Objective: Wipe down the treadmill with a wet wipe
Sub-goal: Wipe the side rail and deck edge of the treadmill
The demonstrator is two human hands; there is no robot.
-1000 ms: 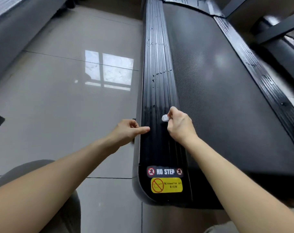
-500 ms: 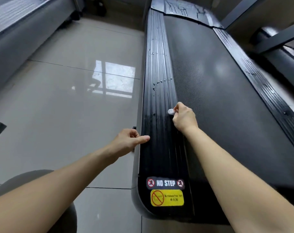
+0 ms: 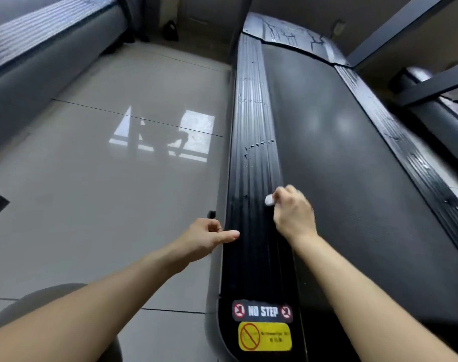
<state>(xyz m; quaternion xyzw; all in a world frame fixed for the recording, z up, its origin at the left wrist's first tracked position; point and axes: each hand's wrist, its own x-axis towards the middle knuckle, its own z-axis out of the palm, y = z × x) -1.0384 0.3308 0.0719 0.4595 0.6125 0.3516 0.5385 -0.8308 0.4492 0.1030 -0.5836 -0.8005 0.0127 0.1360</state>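
While the left hand (image 3: 207, 235) rests on the treadmill's ribbed side rail (image 3: 251, 158), thumb extended, fingers curled, the right hand (image 3: 292, 211) pinches a wadded wet wipe (image 3: 269, 200) against it.

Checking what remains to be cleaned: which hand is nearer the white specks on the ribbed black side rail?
Right. The right hand grips the wet wipe just below the white specks; the left hand rests lower, at the ribbed black side rail edge.

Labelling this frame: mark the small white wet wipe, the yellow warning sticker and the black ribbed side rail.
small white wet wipe (image 3: 269, 200), head view, on the wad's exposed end.
yellow warning sticker (image 3: 265, 336), head view, on its middle.
black ribbed side rail (image 3: 252, 152), head view, on bare ridges.
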